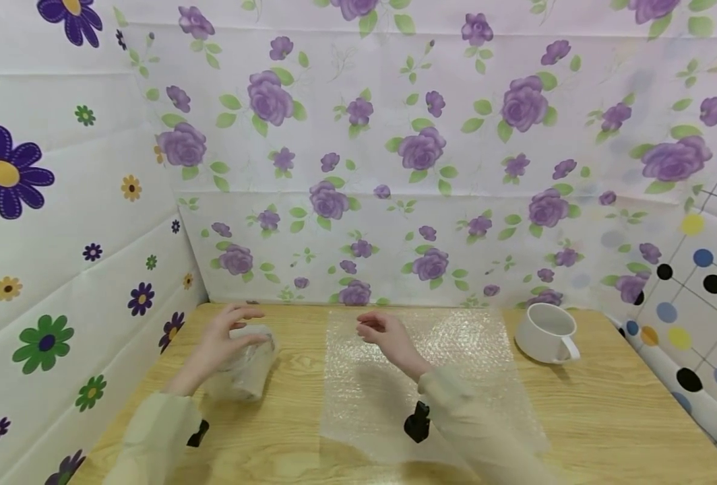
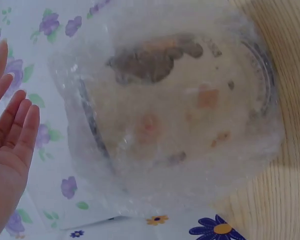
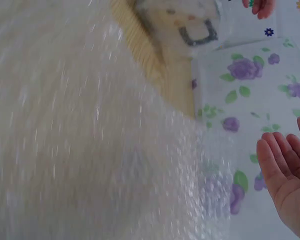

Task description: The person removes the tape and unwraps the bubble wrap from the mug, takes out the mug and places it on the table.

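Note:
A bundle in clear bubble wrap [image 1: 251, 378] stands at the left of the table. Through its layers show a pale body with brown and orange print and dark edges, and the right wrist view shows a dark handle-like loop. Beside and above it is my left hand [image 1: 220, 343], fingers extended and apart from the wrap in the left wrist view. A flat sheet of bubble wrap [image 1: 468, 350] lies across the middle of the table. Over its left part hovers my right hand [image 1: 395, 343], fingers loosely bent and nothing held.
To the right of the sheet stands a wide white mug [image 1: 542, 337], its handle toward the front right. Flowered sheeting [image 1: 383, 222] walls off the back, and patterned panels close both sides. The wooden tabletop [image 1: 613, 404] extends to the front right.

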